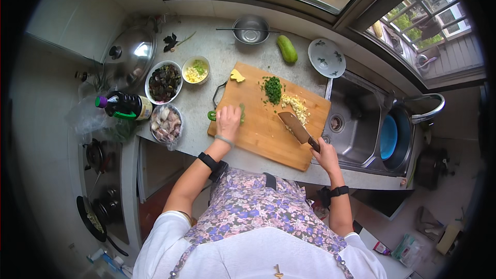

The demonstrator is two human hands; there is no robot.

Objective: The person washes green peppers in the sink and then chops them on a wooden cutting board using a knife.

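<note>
My left hand (pixel 228 121) is closed over green pepper pieces (pixel 212 115) at the left side of a wooden cutting board (pixel 263 135). Its fingers hide part of them, and some green shows on both sides of the hand. My right hand (pixel 326 156) grips the dark handle of a cleaver (pixel 295 127), whose blade lies low over the board's right part, beside chopped garlic (pixel 297 106). A heap of chopped green herbs or scallions (pixel 273 90) lies left of the garlic. A piece of ginger (pixel 237 75) rests near the board's upper left corner.
Left stand bowls of dark leaves (pixel 164 83), chopped garlic and scallion (pixel 196 70), and plastic-covered meat (pixel 166 123), beside a dark bottle (pixel 124 105). Behind the board are a metal bowl (pixel 252 37), a green gourd (pixel 287 49) and a patterned bowl (pixel 326 58). A steel sink (pixel 354 120) adjoins the right.
</note>
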